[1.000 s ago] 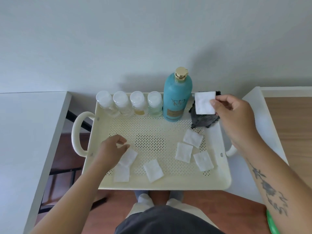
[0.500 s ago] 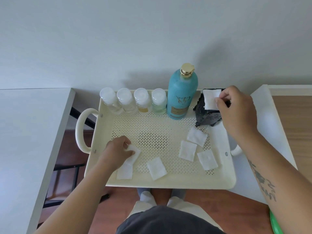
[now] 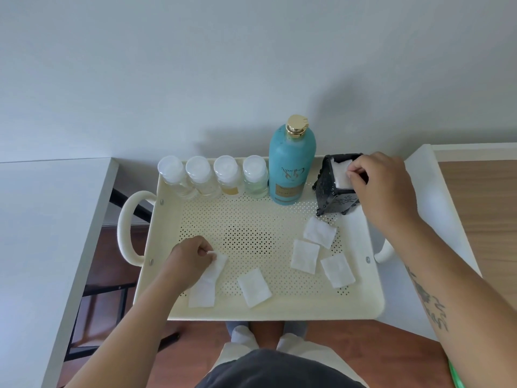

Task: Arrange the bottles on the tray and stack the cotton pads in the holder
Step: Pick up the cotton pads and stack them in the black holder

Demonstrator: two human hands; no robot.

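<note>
A cream perforated tray (image 3: 361,301) with looped side handles carries all items. Along its far edge stand four small clear bottles (image 3: 212,177) with white caps, side by side in a row, and just to their right a tall teal bottle (image 3: 291,166) with a gold cap, upright.

At the far right corner stands the black ornate holder (image 3: 333,197), slightly tilted in this view. The right hand (image 3: 383,189) is over its open top, fingers (image 3: 353,175) pinched on a white cotton pad (image 3: 340,175) that sits in the holder's mouth.

The left hand (image 3: 187,259) is at the near left of the tray, its fingers closed on the corner of a second cotton pad (image 3: 216,266), which overlaps a third pad (image 3: 201,295) lying nearer the front rim.

Four loose pads lie flat on the tray floor: one (image 3: 254,287) near the front centre, and three (image 3: 319,254) grouped in front of the holder, close together.

A white bench (image 3: 33,233) flanks the tray on the left; a white-edged wooden surface (image 3: 481,205) lies on the right.
</note>
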